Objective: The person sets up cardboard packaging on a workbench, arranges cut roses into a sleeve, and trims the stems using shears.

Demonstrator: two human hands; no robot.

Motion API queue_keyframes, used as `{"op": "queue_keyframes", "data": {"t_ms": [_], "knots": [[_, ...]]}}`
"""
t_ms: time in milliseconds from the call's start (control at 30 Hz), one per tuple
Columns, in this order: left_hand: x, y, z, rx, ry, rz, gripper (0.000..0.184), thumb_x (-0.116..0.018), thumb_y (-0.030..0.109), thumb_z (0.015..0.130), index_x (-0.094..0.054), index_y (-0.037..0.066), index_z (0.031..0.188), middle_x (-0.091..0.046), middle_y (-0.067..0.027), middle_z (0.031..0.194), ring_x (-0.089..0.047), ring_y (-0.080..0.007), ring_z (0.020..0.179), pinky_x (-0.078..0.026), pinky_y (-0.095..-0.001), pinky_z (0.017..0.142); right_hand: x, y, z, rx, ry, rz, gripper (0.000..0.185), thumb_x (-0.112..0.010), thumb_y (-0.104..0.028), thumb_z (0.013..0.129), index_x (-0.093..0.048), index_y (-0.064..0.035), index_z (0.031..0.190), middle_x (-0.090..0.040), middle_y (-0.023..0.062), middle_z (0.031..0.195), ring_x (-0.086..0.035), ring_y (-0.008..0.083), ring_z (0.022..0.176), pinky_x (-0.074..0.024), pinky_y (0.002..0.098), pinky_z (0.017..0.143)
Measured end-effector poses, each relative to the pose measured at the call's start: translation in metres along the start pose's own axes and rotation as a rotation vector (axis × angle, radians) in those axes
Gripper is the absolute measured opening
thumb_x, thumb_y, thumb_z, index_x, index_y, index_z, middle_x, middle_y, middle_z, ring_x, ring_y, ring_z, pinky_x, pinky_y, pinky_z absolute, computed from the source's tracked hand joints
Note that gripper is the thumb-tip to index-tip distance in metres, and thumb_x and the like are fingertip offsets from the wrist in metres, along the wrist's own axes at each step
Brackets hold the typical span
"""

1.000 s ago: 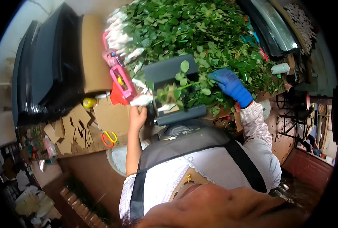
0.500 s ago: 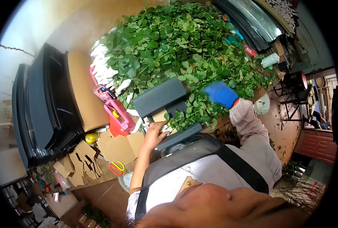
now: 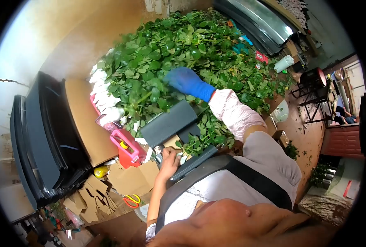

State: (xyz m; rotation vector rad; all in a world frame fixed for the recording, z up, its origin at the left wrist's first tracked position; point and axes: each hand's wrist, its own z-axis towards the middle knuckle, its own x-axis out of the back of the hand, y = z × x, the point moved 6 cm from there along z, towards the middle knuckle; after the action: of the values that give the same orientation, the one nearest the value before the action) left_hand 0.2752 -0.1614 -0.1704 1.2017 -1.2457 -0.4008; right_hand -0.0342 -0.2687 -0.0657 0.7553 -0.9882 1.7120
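My left hand (image 3: 169, 162) is bare and rests at the near end of the dark folded sheet (image 3: 169, 123), its fingers curled together beside a small white piece; what they hold is too small to tell. Leafy green stems (image 3: 207, 136) lie on the dark sheet, to the right of that hand. Farther up, my right hand (image 3: 187, 82), in a blue glove, is over the large heap of leafy stems (image 3: 170, 45). Its fingers are blurred and partly lost among leaves, and a blurred stem slants below them. White-wrapped heads (image 3: 103, 92) line the heap's left edge.
A pink tool holder (image 3: 127, 146), yellow tape roll (image 3: 101, 171), cardboard pieces (image 3: 93, 193) and red-and-yellow scissors (image 3: 131, 201) are on the left. Dark sheets (image 3: 47, 136) stand beyond them. At right are a white roll (image 3: 283, 63) and a white bucket (image 3: 280, 112).
My right hand has moved left and up over the leaf heap. My left hand has gone from the white-wrapped head down to the dark sheet, where the stems now lie. The view has turned.
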Motion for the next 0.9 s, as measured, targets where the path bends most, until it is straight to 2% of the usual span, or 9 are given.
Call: {"op": "queue_keyframes", "data": {"t_ms": [200, 300, 367, 467, 600, 700, 767, 833, 900], "knots": [[0.011, 0.013, -0.002, 0.028, 0.186, -0.086, 0.021, -0.073, 0.007, 0.084, -0.068, 0.003, 0.104, -0.053, -0.0092, 0.098, -0.055, -0.0201, 0.072, -0.047, -0.0315, 0.064, 0.116, -0.104, -0.041, 0.265, -0.126, -0.079, 0.031, -0.064, -0.015, 0.084, -0.067, -0.0246, 0.113, -0.064, 0.0038, 0.089, -0.063, 0.0252, 0.082, -0.0510, 0.0409, 0.071], [0.001, -0.023, -0.013, 0.372, 0.127, -0.244, 0.018, -0.077, 0.011, 0.080, -0.069, 0.004, 0.096, -0.060, -0.0110, 0.099, -0.060, -0.0221, 0.084, -0.049, -0.0297, 0.071, 0.116, -0.103, -0.089, 0.235, -0.301, -0.009, 0.030, -0.065, -0.015, 0.082, -0.068, -0.0250, 0.110, -0.063, 0.0030, 0.087, -0.062, 0.0250, 0.080, -0.0504, 0.0413, 0.069], [-0.005, -0.045, -0.009, -0.002, 0.251, 0.007, 0.031, -0.079, 0.012, 0.081, -0.067, 0.002, 0.107, -0.064, -0.0150, 0.114, -0.062, -0.0239, 0.105, -0.050, -0.0334, 0.086, 0.093, -0.076, -0.130, 0.100, -0.527, -0.121, 0.028, -0.066, -0.017, 0.083, -0.068, -0.0250, 0.110, -0.064, 0.0041, 0.089, -0.064, 0.0250, 0.082, -0.0509, 0.0408, 0.070], [-0.007, -0.038, -0.013, 0.121, 0.484, -0.503, 0.069, -0.078, 0.002, 0.079, -0.046, 0.005, 0.140, -0.060, -0.0138, 0.129, -0.059, -0.0251, 0.115, -0.050, -0.0330, 0.092, 0.038, -0.037, -0.192, -0.095, -0.820, -0.304, 0.028, -0.065, -0.018, 0.084, -0.067, -0.0254, 0.111, -0.065, 0.0051, 0.089, -0.066, 0.0257, 0.085, -0.0516, 0.0406, 0.071], [0.003, -0.023, -0.007, 0.098, 0.347, -0.442, 0.053, -0.078, 0.005, 0.081, -0.058, 0.007, 0.129, -0.059, -0.0108, 0.127, -0.060, -0.0208, 0.109, -0.052, -0.0305, 0.090, 0.018, -0.033, -0.206, -0.032, -0.994, -0.380, 0.027, -0.065, -0.018, 0.085, -0.067, -0.0224, 0.112, -0.067, 0.0072, 0.091, -0.068, 0.0277, 0.084, -0.0529, 0.0409, 0.073], [0.003, -0.019, -0.008, -0.001, 0.339, -0.275, 0.042, -0.078, 0.006, 0.082, -0.064, 0.005, 0.122, -0.060, -0.0113, 0.123, -0.060, -0.0208, 0.108, -0.053, -0.0310, 0.089, 0.046, -0.031, -0.134, -0.284, -1.094, -0.409, 0.028, -0.063, -0.018, 0.087, -0.067, -0.0193, 0.114, -0.068, 0.0076, 0.101, -0.067, 0.0275, 0.090, -0.0528, 0.0420, 0.079], [0.004, -0.013, -0.007, 0.020, 0.360, -0.295, 0.038, -0.077, 0.006, 0.082, -0.066, 0.004, 0.118, -0.060, -0.0119, 0.120, -0.060, -0.0214, 0.107, -0.054, -0.0313, 0.088, 0.036, -0.016, -0.073, -0.216, -0.573, -0.315, 0.021, -0.061, -0.015, 0.087, -0.066, -0.0173, 0.107, -0.066, 0.0076, 0.107, -0.066, 0.0235, 0.101, -0.0502, 0.0391, 0.085], [0.006, -0.006, -0.006, 0.007, 0.342, -0.250, 0.039, -0.076, 0.007, 0.083, -0.065, 0.006, 0.121, -0.059, -0.0123, 0.118, -0.060, -0.0234, 0.106, -0.052, -0.0321, 0.090, 0.003, 0.012, -0.022, -0.216, -0.335, -0.314, 0.025, -0.062, -0.015, 0.086, -0.066, -0.0170, 0.111, -0.063, 0.0093, 0.119, -0.061, 0.0258, 0.111, -0.0475, 0.0424, 0.091], [0.007, -0.003, -0.005, -0.013, 0.321, -0.168, 0.043, -0.074, 0.007, 0.084, -0.064, 0.009, 0.126, -0.057, -0.0122, 0.114, -0.058, -0.0245, 0.104, -0.049, -0.0320, 0.091, -0.036, 0.049, 0.004, -0.243, -0.222, -0.641, 0.030, -0.063, -0.017, 0.085, -0.066, -0.0173, 0.115, -0.057, 0.0115, 0.132, -0.054, 0.0294, 0.120, -0.0428, 0.0457, 0.098]]}}
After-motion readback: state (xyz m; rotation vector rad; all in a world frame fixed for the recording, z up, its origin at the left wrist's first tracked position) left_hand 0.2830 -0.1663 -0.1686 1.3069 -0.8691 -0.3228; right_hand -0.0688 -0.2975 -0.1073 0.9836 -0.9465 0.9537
